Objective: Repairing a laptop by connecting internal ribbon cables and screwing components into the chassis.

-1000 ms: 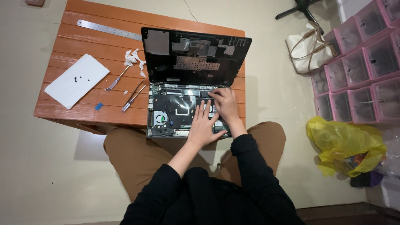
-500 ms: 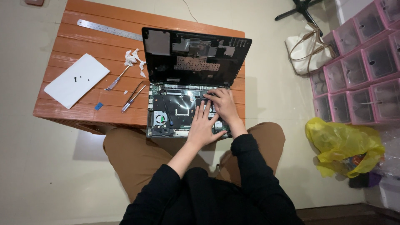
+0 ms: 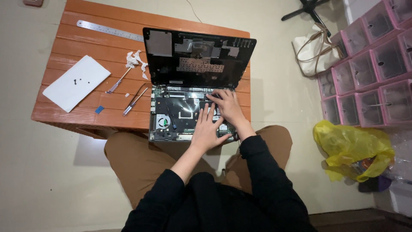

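A person seated at a low wooden bench (image 3: 86, 43) works on an opened laptop (image 3: 193, 116) whose bottom cover is off, baring the circuit board and the round cooling fan (image 3: 162, 122) at its near left corner. The laptop sits at the bench's near right edge, partly over the person's knees, with its dark lid (image 3: 197, 58) raised behind it.

Little has changed over the past second: both hands have stayed on the right half of the laptop, with only small shifts of the fingers, which suggests slow, careful work on one spot rather than a new step. The left hand (image 3: 207, 129) lies flat, fingers spread, pressing on the board. The right hand (image 3: 227, 105), just behind it and nearer the hinge, is curled with its fingertips down on the board; whether it pinches a small part cannot be told. Neither hand holds a tool.

Left of the laptop lie two screwdrivers (image 3: 135, 101) and a thinner tool (image 3: 119, 80), a wad of white tissue (image 3: 136, 60), a white sheet (image 3: 76, 82) bearing a few tiny dark screws, and, at the far edge, a steel ruler (image 3: 109, 31). Right of the laptop, on the floor, are a cream handbag (image 3: 315, 49), pink drawer boxes (image 3: 369, 64) and a yellow plastic bag (image 3: 352, 146).
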